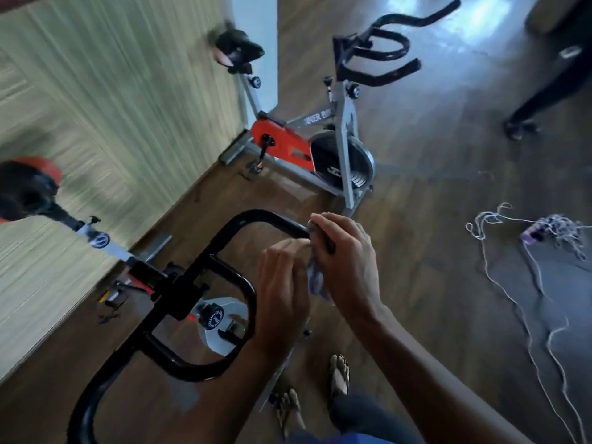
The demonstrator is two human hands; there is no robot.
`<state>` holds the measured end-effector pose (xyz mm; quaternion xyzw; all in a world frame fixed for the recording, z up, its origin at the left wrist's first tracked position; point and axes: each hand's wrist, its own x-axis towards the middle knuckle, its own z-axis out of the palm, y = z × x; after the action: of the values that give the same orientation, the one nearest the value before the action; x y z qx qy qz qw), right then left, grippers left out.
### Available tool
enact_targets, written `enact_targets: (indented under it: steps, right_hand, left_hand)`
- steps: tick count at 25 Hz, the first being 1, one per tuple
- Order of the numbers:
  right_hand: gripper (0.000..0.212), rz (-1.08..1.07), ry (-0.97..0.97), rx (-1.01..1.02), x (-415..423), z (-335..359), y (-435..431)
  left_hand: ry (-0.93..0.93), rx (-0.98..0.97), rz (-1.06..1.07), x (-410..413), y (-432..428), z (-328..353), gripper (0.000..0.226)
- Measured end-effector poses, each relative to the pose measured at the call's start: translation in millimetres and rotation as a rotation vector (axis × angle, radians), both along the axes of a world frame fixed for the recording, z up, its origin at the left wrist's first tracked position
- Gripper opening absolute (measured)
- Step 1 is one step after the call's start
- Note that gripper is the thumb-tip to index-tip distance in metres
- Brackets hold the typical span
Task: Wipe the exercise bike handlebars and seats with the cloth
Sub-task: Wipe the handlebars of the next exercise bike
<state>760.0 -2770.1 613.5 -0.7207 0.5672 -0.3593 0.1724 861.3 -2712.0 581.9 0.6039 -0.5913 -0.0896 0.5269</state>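
The near exercise bike's black handlebars (205,270) fill the lower left, and its black and red seat (27,187) sits at the far left, blurred. My right hand (344,261) grips a greyish cloth (315,277) wrapped round the end of the upper handlebar horn. My left hand (282,296) pinches the same cloth just beside it. A second bike stands further back with black handlebars (378,49) and a black seat (238,48).
The green wall (112,107) runs along the left. A tangle of white cord with a purple object (544,232) lies on the wooden floor at right. A dark chair base (525,123) stands at upper right. My bare feet (339,376) are below the handlebars.
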Motion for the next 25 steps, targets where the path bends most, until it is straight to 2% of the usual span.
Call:
enact_targets:
  steps: [2, 5, 9, 13, 18, 22, 25]
  right_hand:
    - [0.025, -0.008, 0.064, 0.029, -5, -12, -4]
    - [0.03, 0.004, 0.14, 0.003, -11, -25, -5]
    - [0.037, 0.08, 0.078, 0.057, -17, -27, -6]
    - [0.035, 0.11, -0.246, 0.182, -33, -21, -6]
    - [0.025, 0.025, -0.37, 0.229, -27, -19, -10]
    - [0.025, -0.037, -0.427, 0.171, -26, -30, -20]
    - [0.032, -0.01, -0.524, 0.216, -26, -37, -24]
  left_hand:
    - [0.139, 0.022, -0.073, -17, 2, -6, 0.025]
    - [0.246, 0.057, -0.093, -32, -6, -27, 0.033]
    - [0.392, 0.063, -0.158, -50, -8, -37, 0.043]
    - [0.331, 0.025, -0.118, -65, -19, -44, 0.045]
    - [-0.059, -0.022, 0.117, -80, -46, -65, 0.038]
    - [0.132, -0.119, 0.057, -69, -62, -89, 0.033]
    - [0.26, -0.165, -0.007, -76, -63, -91, 0.036]
